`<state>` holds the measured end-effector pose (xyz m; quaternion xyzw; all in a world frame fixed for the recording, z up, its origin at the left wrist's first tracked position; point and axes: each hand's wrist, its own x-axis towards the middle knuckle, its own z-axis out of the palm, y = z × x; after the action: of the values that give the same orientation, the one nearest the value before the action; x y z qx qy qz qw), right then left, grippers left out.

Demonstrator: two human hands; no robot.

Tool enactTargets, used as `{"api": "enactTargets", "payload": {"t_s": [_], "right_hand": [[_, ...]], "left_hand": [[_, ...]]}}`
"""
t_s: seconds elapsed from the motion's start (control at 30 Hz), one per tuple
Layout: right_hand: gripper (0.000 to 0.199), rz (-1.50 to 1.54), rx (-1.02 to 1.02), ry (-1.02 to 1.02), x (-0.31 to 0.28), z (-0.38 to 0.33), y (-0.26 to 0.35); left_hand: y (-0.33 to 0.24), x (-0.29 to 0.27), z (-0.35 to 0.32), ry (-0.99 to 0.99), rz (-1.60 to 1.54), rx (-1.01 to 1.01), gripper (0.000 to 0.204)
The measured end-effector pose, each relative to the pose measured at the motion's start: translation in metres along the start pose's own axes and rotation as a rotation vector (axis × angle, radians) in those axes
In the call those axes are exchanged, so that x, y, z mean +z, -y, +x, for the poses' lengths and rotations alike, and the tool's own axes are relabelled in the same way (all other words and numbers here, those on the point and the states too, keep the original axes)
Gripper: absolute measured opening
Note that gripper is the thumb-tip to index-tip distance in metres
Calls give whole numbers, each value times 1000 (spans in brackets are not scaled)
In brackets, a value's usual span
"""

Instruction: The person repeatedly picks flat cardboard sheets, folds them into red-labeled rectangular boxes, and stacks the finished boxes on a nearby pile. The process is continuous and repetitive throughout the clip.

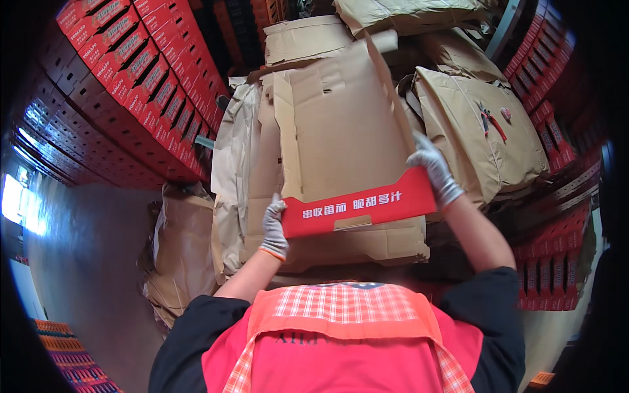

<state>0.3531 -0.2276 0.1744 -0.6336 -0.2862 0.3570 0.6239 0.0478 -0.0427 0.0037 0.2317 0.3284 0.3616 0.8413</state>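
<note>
Between my hands is a cardboard tray (350,141), brown inside, with a red printed front wall turned up toward me. Its far end tilts upward and looks slightly blurred. My left hand (275,229), in a pale glove with an orange cuff, is closed on the left end of the red wall. Gloved as well, my right hand (435,171) grips the right front corner, higher than the left; some of its fingers are hidden behind the side wall. Beneath the tray lie flat brown cardboard blanks (393,243) on crumpled wrapping paper (229,177).
Stacked red boxes (141,72) rise at the left, with more red boxes (550,275) at the right. Red-handled pliers (493,124) rest on a paper-wrapped bundle (452,141). Torn brown paper (180,249) hangs at the left above the grey floor (98,275).
</note>
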Motion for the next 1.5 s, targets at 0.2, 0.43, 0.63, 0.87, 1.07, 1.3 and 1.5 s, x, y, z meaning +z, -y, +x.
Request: {"api": "enactTargets", "payload": {"t_s": [0.2,0.43,0.63,0.87,1.07,1.3,1.5], "right_hand": [[73,-969,-495,126,83,-47,129],[34,-871,-978,-152,132,10,107],[34,-1067,-787,-287,106,13,95],[26,-1232,-699,-124,57,3,119],[27,-1599,-865,120,73,16,121],[28,-1334,-420,120,111,39,101],[63,-1431,-787,406,149,-12,108]], "left_hand": [[95,14,-15,372,-482,-749,44],[-5,62,-90,695,1291,232,63],[-121,229,-81,587,2017,1268,103],[-127,248,-42,750,2017,1161,100],[-122,236,-49,762,1823,1244,92],[-113,212,-72,678,1772,1240,108],[-135,187,-44,776,356,669,80]]}}
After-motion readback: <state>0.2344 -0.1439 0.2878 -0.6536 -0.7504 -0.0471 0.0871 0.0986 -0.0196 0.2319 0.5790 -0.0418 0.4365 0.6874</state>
